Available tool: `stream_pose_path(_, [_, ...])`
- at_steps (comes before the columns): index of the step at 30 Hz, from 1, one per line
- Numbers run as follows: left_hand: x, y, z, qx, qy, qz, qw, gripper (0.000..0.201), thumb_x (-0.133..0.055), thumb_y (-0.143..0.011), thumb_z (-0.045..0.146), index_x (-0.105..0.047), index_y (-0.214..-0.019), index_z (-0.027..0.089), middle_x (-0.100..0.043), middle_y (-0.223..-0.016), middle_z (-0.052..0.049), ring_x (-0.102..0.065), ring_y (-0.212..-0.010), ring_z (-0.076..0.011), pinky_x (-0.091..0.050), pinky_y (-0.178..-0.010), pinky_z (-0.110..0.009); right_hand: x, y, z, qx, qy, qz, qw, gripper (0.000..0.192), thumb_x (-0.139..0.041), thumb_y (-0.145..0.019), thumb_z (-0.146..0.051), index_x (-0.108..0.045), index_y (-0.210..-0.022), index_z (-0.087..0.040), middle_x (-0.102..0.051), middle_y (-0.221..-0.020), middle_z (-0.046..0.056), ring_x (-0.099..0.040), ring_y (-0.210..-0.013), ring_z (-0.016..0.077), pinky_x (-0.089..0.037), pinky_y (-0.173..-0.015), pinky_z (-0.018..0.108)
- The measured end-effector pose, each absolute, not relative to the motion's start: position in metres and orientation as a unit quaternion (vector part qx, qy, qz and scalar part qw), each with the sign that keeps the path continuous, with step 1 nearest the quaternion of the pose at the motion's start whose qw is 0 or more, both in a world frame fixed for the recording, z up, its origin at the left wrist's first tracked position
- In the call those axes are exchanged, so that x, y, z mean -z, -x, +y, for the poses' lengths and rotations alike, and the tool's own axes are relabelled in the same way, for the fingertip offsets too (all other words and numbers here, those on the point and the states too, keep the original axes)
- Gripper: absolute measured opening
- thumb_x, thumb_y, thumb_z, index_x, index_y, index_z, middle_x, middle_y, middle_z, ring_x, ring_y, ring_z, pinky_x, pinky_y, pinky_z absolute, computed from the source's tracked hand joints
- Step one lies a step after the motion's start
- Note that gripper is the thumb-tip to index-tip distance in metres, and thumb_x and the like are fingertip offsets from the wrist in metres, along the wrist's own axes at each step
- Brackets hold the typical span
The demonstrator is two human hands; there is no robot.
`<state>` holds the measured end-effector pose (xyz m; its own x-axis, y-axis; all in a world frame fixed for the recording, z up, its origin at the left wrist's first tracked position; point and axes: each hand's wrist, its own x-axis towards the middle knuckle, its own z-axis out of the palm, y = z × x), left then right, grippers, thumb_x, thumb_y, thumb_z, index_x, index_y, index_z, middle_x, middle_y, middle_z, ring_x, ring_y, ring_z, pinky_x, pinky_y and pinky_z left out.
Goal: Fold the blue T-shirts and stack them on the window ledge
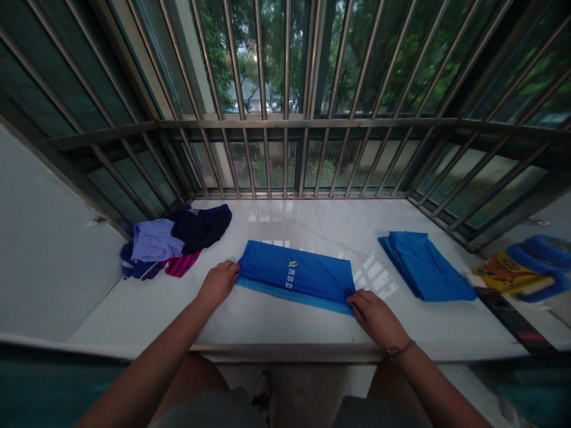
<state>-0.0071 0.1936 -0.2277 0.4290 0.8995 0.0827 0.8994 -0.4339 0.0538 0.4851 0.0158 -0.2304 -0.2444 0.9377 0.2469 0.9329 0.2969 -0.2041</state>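
A blue piece of fabric (pixel 321 270), folded into a long strip with a yellow-green and white print, lies on the white sill. A lighter blue layer shows along its near edge. At its left end my left hand (pixel 219 283) pinches the near corner. My right hand (pixel 371 314), with a bracelet at the wrist, grips the right near corner. The fabric's exact kind cannot be told. Farther right, apart from my hand, lies a second folded blue fabric (pixel 428 267).
Crumpled clothes in purple (pixel 156 238), dark navy (pixel 203 227) and red stripes (pixel 182 264) lie at the left. On the right are a blue and yellow container (pixel 520 267) and a dark flat box (pixel 513 321). Metal window bars (pixel 285 123) enclose the far side.
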Motion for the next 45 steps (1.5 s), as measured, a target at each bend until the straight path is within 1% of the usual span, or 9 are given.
stream_pose_path(5, [0.24,0.018,0.187,-0.126,-0.865,0.484,0.039,0.034,-0.052,-0.108,0.024,-0.072,-0.136,0.026,-0.073,-0.132,-0.012,-0.069,-0.118,-0.0304,-0.055,-0.101,-0.044,0.243,-0.474,0.001,0.042,0.587,-0.789,0.178,0.033,-0.061,-0.108,-0.033,-0.075,-0.136,-0.024,-0.075,-0.128,0.013,-0.072,-0.112,0.0282,-0.06,-0.099,0.043])
stream_pose_path(10, [0.236,0.013,0.152,-0.147,-0.878,0.448,0.083,0.029,-0.055,-0.107,0.024,-0.079,-0.124,0.024,-0.077,-0.12,-0.012,-0.071,-0.108,-0.0305,-0.056,-0.097,-0.047,0.26,-0.499,-0.005,0.06,0.615,-0.777,0.122,0.032,-0.053,-0.105,-0.018,-0.081,-0.121,-0.025,-0.079,-0.116,0.011,-0.073,-0.1,0.0264,-0.06,-0.091,0.04])
stream_pose_path(14, [0.229,0.0,0.094,-0.148,-0.907,0.358,0.168,0.03,-0.065,-0.105,0.03,-0.074,-0.133,0.03,-0.077,-0.12,-0.009,-0.072,-0.109,-0.0277,-0.057,-0.098,-0.044,0.254,-0.543,-0.005,0.067,0.716,-0.691,0.069,0.042,-0.047,-0.101,-0.013,-0.079,-0.128,-0.019,-0.078,-0.124,0.016,-0.074,-0.104,0.0303,-0.059,-0.092,0.042])
stream_pose_path(21, [0.238,-0.026,0.051,-0.207,-0.906,0.332,0.16,0.037,-0.065,-0.104,0.027,-0.069,-0.141,0.031,-0.072,-0.143,-0.011,-0.068,-0.13,-0.0301,-0.059,-0.109,-0.049,0.221,-0.552,0.029,-0.003,0.882,-0.467,0.068,0.069,-0.039,-0.111,-0.06,-0.077,-0.119,-0.003,-0.077,-0.109,0.032,-0.076,-0.104,0.0396,-0.057,-0.09,0.046])
stream_pose_path(25, [0.249,-0.039,0.08,-0.243,-0.9,0.348,0.102,0.038,-0.061,-0.106,0.026,-0.068,-0.143,0.028,-0.067,-0.154,-0.011,-0.064,-0.141,-0.032,-0.056,-0.118,-0.055,0.206,-0.532,0.06,-0.099,0.898,-0.419,0.086,0.048,-0.062,-0.101,-0.053,-0.079,-0.108,-0.008,-0.08,-0.099,0.025,-0.078,-0.095,0.0356,-0.053,-0.079,0.04])
stream_pose_path(28, [0.256,-0.045,0.11,-0.264,-0.882,0.378,0.094,0.036,-0.057,-0.107,0.026,-0.071,-0.14,0.027,-0.07,-0.151,-0.011,-0.066,-0.139,-0.0315,-0.055,-0.119,-0.057,0.2,-0.518,0.076,-0.106,0.888,-0.432,0.114,0.031,-0.063,-0.098,-0.039,-0.08,-0.102,-0.012,-0.081,-0.094,0.021,-0.077,-0.091,0.0316,-0.051,-0.077,0.037])
stream_pose_path(34, [0.267,-0.041,0.146,-0.298,-0.85,0.402,0.164,0.031,-0.059,-0.104,0.024,-0.076,-0.13,0.028,-0.076,-0.141,-0.009,-0.072,-0.131,-0.0285,-0.058,-0.116,-0.054,0.186,-0.469,0.094,-0.054,0.856,-0.469,0.208,0.039,-0.051,-0.104,-0.043,-0.072,-0.122,-0.016,-0.078,-0.118,0.024,-0.075,-0.108,0.0327,-0.055,-0.091,0.041])
stream_pose_path(39, [0.272,-0.04,0.147,-0.322,-0.831,0.406,0.202,0.034,-0.057,-0.103,0.024,-0.074,-0.132,0.028,-0.076,-0.141,-0.009,-0.071,-0.131,-0.028,-0.055,-0.117,-0.053,0.176,-0.372,0.099,-0.024,0.684,-0.646,0.338,0.013,-0.059,-0.102,-0.028,-0.069,-0.107,-0.021,-0.074,-0.138,0.018,-0.071,-0.122,0.0296,-0.055,-0.108,0.043])
stream_pose_path(45, [0.266,-0.037,0.143,-0.345,-0.77,0.451,0.291,0.043,-0.043,-0.111,0.035,-0.063,-0.147,0.021,-0.073,-0.144,-0.014,-0.068,-0.135,-0.0267,-0.051,-0.121,-0.051,0.198,-0.247,0.075,-0.092,0.47,-0.86,0.174,0.03,-0.063,-0.097,-0.012,-0.071,-0.126,-0.015,-0.073,-0.142,0.016,-0.071,-0.126,0.0255,-0.056,-0.109,0.039])
